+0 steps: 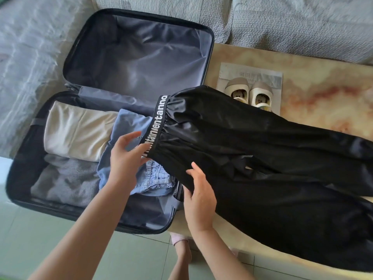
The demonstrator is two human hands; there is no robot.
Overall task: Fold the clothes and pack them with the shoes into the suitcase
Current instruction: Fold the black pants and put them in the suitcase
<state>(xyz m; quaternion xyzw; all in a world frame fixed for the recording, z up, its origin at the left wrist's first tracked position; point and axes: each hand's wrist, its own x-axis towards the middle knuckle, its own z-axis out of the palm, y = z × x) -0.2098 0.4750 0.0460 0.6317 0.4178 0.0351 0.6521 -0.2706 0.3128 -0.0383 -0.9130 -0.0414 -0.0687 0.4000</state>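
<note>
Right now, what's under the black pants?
The pants lie over the table, the suitcase rim and a blue garment packed inside. They also cover the near ends of both shoes. Anything else beneath them is hidden.

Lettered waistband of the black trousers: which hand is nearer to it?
Left. The left hand is at the waistband, thumb touching its near end. The right hand rests on the black trousers further down the fabric, clear of the band.
</note>
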